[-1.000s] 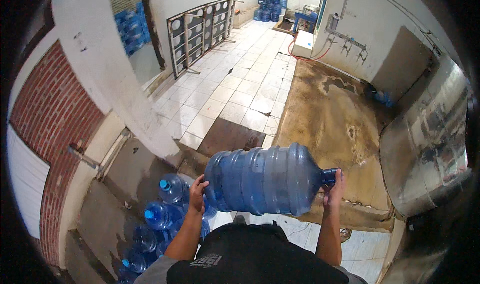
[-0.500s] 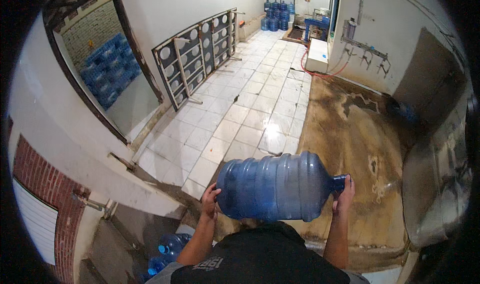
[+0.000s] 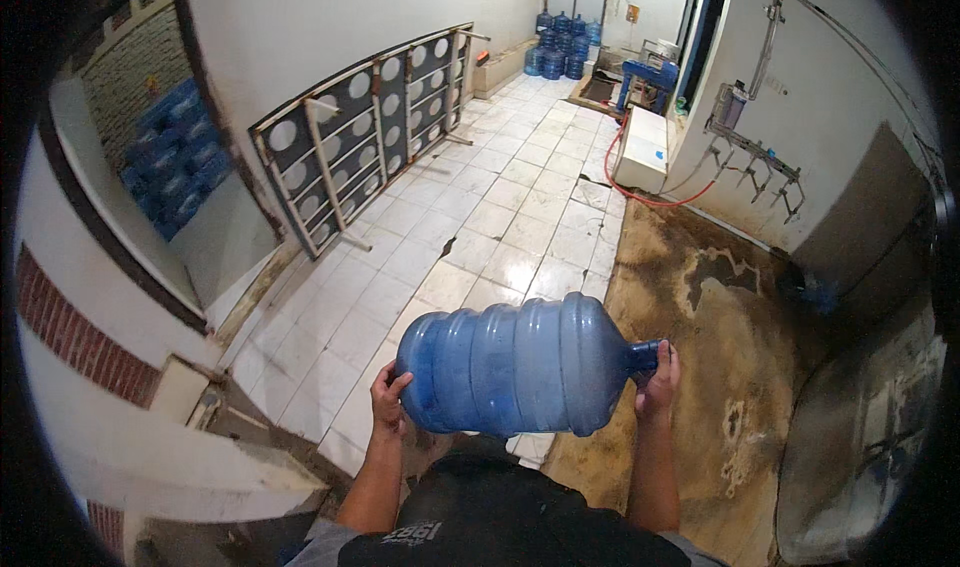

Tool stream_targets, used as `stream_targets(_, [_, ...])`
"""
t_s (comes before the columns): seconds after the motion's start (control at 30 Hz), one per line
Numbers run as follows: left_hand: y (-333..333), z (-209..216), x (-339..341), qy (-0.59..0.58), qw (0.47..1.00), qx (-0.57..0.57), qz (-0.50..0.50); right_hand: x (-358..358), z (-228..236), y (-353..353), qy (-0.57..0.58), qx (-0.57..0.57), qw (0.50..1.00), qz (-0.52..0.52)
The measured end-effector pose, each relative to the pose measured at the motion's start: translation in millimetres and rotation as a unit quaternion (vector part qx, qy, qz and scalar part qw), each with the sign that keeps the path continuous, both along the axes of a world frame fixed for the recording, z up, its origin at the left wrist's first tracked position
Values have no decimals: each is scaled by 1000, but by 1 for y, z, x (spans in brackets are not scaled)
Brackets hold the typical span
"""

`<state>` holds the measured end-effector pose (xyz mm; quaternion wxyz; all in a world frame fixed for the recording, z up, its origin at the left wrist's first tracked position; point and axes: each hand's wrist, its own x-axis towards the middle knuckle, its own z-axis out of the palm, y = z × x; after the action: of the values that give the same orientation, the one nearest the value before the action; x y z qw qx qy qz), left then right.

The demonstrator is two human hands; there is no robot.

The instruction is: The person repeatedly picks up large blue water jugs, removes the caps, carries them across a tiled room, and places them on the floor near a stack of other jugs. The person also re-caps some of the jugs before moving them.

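Observation:
A large blue ribbed water jug lies sideways in front of my body, held up off the floor between both hands. My left hand grips the rounded bottom end, its thumb on the side of the jug. At the other end, my right hand is closed around the narrow neck, which points right. The jug is translucent, and its wall shows no label. Part of each hand's fingers is hidden behind the jug and its neck.
White tiles run ahead; a stained brown floor lies right. A metal rack leans on the left wall. Blue jugs stand at the back, others beyond the left opening. A red hose curves by a white box. Wall taps hang right.
The view has swung and moved forward. Both hands still hold the jug, which now sits a little further left in view. The jugs by my left arm have mostly left the picture.

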<state>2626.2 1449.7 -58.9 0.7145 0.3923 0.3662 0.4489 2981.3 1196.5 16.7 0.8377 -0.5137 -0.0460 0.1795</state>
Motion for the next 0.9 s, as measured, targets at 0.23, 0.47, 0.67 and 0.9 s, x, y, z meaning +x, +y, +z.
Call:
stream_targets(0.23, [163,20,177,54,996,21,-61,139,0,97,21,-24,997,-76])
stream_targets(0.47, [288,30,353,99,982,80,-143,267,-4,176,53,-15,987,-153])
stream_targets(0.67, [375,4,479,159,979,73,-108,430,-32,290,18,-69,987,-144])
stream_targets(0.9, [478,20,582,185,981,61,-15,613,-25,466,10,-78,997,-18])
